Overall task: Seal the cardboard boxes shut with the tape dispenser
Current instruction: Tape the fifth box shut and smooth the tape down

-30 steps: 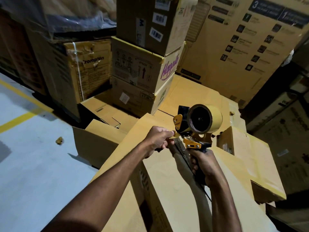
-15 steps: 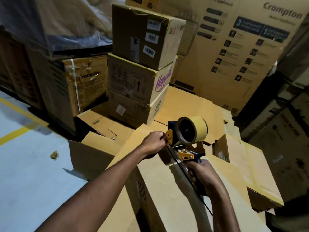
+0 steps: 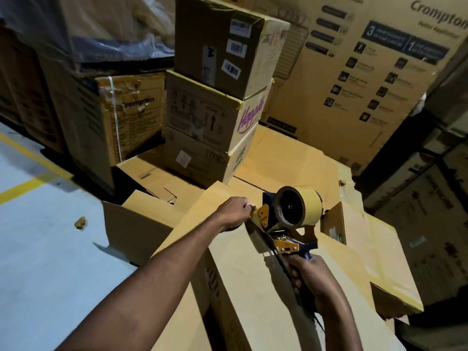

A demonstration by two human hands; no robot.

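A long brown cardboard box [image 3: 255,297] lies in front of me with its top flaps closed along a dark middle seam. My right hand [image 3: 312,282] grips the dark handle of a tape dispenser [image 3: 291,219], which carries a yellowish tape roll [image 3: 307,206] and stands on the seam near the box's far end. My left hand [image 3: 234,211] is curled at the dispenser's front and pinches the tape end there; the tape itself is mostly hidden by the fingers.
A stack of three boxes [image 3: 220,102] stands beyond the long box, with a large printed carton [image 3: 367,79] behind it. Open flaps [image 3: 374,249] jut out on the right. An open box [image 3: 136,224] sits at the left, beside grey floor [image 3: 43,262] with yellow lines.
The dispenser has moved away from me along the seam toward the box's far end, and both hands went with it. My view has tilted up a little.
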